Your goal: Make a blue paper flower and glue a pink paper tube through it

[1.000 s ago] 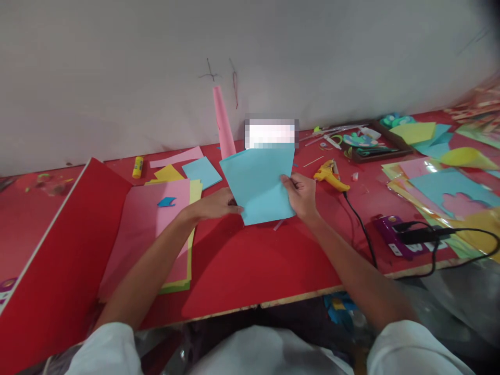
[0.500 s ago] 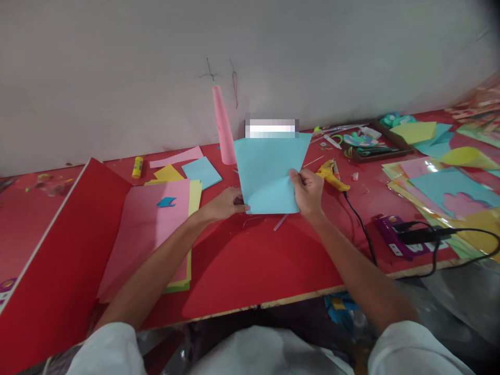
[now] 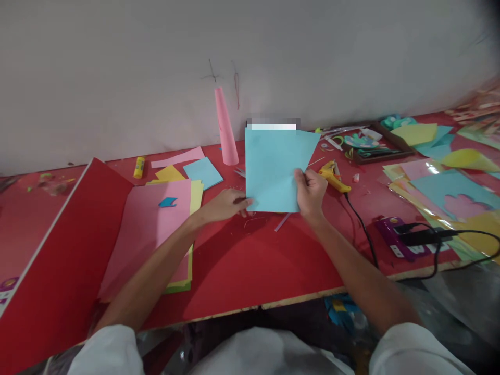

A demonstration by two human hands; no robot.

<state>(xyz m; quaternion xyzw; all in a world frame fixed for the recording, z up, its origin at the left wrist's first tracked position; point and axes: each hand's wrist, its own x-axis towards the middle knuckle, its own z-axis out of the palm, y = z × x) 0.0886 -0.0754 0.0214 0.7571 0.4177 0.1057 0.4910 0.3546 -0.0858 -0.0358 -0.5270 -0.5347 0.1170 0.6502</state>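
Note:
A sheet of light-blue paper [image 3: 273, 166] is held up above the red table, its face toward me. My left hand [image 3: 228, 204] pinches its lower left corner between thumb and fingers. On the right edge, my right hand [image 3: 311, 194] grips the sheet with the thumb on the near face and the fingers mostly behind. A tall pink paper cone [image 3: 226, 127] stands just left of the sheet. Scissors [image 3: 240, 172] lie partly hidden behind the sheet's left edge. Right of my right hand rests a yellow glue gun [image 3: 334, 176].
An open red folder [image 3: 66, 250] bears pink and yellow paper [image 3: 150, 229] at left. A yellow glue stick [image 3: 139, 167] stands behind it. At right are a purple power strip [image 3: 402, 237] with black cords, a dark tray [image 3: 390, 156] of craft pieces, and plastic-wrapped coloured paper [image 3: 429, 182].
The light-blue paper has shifted slightly right and its left edge now stands more upright, uncovering the scissors. Both hands keep hold of it.

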